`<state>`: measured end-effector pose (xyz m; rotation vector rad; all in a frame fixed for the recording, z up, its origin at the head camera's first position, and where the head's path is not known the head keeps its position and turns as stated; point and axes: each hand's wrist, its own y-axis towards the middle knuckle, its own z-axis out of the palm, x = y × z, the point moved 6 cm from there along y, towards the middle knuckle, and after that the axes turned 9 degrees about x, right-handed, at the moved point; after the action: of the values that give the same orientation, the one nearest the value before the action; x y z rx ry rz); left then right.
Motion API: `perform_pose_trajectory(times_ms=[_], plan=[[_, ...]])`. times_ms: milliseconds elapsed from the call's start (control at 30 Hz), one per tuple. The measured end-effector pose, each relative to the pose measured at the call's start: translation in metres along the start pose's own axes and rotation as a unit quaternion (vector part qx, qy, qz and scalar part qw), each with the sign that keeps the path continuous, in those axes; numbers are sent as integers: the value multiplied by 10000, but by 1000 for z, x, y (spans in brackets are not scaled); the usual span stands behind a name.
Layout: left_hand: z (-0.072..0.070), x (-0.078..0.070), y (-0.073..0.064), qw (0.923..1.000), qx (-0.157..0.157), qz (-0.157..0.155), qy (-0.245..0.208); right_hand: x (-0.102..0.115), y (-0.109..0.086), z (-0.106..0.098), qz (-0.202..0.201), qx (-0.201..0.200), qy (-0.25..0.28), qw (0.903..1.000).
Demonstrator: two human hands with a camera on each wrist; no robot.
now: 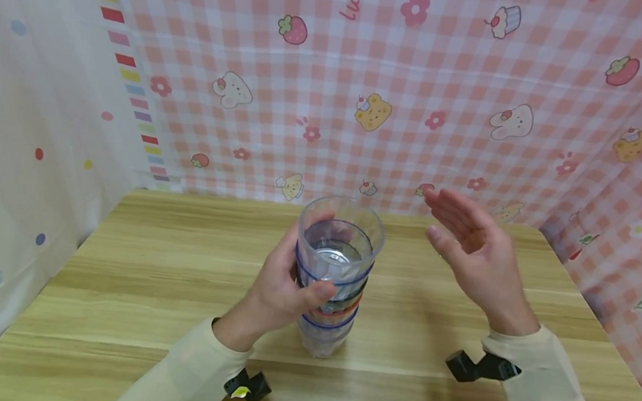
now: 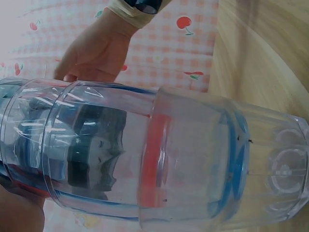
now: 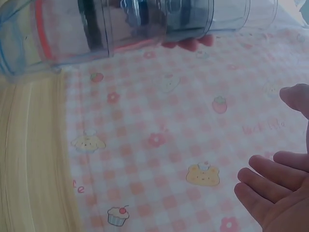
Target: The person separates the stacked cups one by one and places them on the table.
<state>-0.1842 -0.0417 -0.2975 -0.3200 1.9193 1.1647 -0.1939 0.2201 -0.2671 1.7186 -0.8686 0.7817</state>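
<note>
A tall stack of clear plastic cups (image 1: 327,334) stands upright in the middle of the wooden table, with blue, dark and orange-red bands showing through its walls. My left hand (image 1: 287,285) grips the stack around its upper part, thumb on the near side and fingers behind. In the left wrist view the nested cups (image 2: 193,159) fill most of the picture. To the right, my right hand (image 1: 476,261) is raised apart from the cups, holding nothing, fingers extended. The right wrist view shows its fingers (image 3: 273,181) spread below the cups (image 3: 135,29).
The wooden table (image 1: 153,276) reaches back to a pink checked cloth (image 1: 328,101) with cartoon prints. A white dotted cloth (image 1: 36,112) hangs at the left, and another checked cloth (image 1: 631,247) at the right. Black wrist cameras (image 1: 482,367) sit on both sleeves.
</note>
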Motion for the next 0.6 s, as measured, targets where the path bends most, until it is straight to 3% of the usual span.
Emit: perform_pose_trajectory(times_ms=[367, 600], plan=[[-1, 2, -3, 9997, 32, -169, 166, 27, -2, 21, -131, 384, 80, 9991], [-1, 3, -3, 9996, 47, -243, 122, 38, -4, 31, -634, 579, 434, 9954]])
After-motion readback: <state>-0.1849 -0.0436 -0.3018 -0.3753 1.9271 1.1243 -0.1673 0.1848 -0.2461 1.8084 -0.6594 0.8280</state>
